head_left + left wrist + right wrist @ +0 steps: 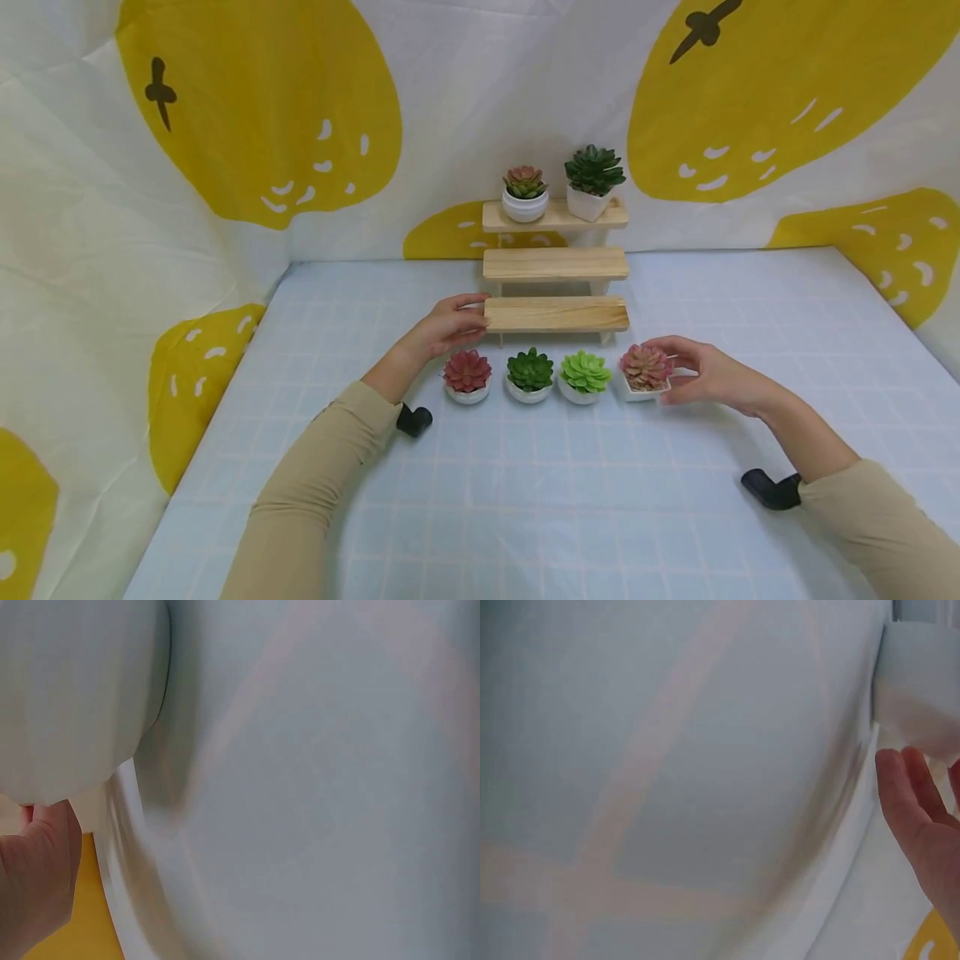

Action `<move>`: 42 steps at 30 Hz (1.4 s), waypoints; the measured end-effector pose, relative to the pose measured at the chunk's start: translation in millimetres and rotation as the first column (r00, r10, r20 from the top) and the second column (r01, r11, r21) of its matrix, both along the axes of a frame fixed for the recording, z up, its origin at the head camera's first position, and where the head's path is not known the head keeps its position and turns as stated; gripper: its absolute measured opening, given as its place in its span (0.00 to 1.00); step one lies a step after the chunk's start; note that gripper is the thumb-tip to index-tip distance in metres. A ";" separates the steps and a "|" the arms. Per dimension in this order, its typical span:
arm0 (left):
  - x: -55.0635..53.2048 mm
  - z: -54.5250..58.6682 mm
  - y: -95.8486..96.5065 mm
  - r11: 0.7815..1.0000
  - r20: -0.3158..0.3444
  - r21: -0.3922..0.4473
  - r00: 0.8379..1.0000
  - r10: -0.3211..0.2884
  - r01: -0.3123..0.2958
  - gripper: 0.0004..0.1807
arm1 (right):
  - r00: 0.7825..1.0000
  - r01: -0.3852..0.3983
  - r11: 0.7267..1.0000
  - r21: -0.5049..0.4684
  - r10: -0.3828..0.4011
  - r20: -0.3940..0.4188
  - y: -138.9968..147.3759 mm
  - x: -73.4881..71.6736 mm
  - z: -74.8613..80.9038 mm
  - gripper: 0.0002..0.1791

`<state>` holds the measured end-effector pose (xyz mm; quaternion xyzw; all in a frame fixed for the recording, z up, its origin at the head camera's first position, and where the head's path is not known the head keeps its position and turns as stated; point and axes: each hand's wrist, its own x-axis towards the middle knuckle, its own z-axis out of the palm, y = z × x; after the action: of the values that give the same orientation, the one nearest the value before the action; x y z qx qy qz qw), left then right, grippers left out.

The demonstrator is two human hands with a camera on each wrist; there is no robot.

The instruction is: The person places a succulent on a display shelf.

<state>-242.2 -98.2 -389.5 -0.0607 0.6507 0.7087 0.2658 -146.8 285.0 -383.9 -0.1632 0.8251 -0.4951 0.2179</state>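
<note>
My right hand (708, 375) curves round the right side of a pink succulent (646, 367) in a square white pot standing on the table. In the right wrist view, spread fingers (900, 799) end right at the edge of the white pot (919, 686). At the left end of the lowest wooden shelf board (557, 314), the fingers of my left hand (444, 327) reach out nearly straight. A red succulent (467, 372) in a white pot sits just in front of that hand. The left wrist view shows a large white pot (75, 690) hiding my left fingertips.
Between the red and pink ones stand a dark green succulent (530, 372) and a light green succulent (585, 373). The top board (555, 215) bears a reddish-green succulent (525, 185) and a tall dark green succulent (594, 173). Behind hangs a patterned cloth (480, 100).
</note>
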 end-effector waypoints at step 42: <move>-1.2 -0.4 0.2 1.000 0.018 0.000 1.000 0.011 -0.011 0.30 | 0.988 0.152 0.987 -0.061 -0.149 0.048 -11.1 -10.5 35.7 0.39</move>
<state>-243.4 -98.0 -389.9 -0.0705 0.6481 0.7094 0.2678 -157.4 273.9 -348.2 -0.0967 0.8139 -0.5396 0.1923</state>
